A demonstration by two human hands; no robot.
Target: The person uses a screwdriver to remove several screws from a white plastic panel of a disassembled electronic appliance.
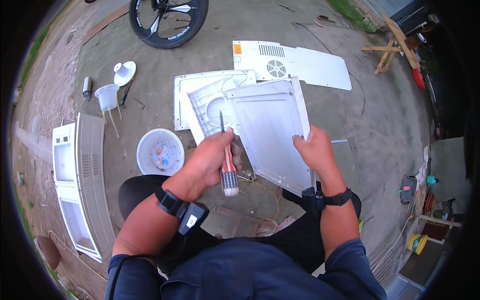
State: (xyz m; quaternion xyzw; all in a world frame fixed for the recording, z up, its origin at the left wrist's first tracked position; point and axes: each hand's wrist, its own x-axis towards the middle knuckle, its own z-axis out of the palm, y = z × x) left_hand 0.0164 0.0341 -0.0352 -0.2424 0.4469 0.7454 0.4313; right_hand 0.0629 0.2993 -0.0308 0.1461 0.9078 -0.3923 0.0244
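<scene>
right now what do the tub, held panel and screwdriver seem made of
Tub: probably plastic, by its smooth white wall. Panel: white, likely painted metal, by its pressed ridges. Screwdriver: thin dark shaft, apparently steel; smooth striped handle, perhaps plastic.

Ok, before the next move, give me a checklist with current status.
1. Red-and-white-handled screwdriver secure in the left hand: ok, handle gripped.
2. Right hand free: not ok, it grips the right edge of the white rectangular panel.
3. Screwdriver tip clear of the white ribbed piece with a round opening: cannot tell, they overlap in view.
4. Round white basin upright: ok.
5. White panel with slots and round grille clear of both hands: ok.
</scene>
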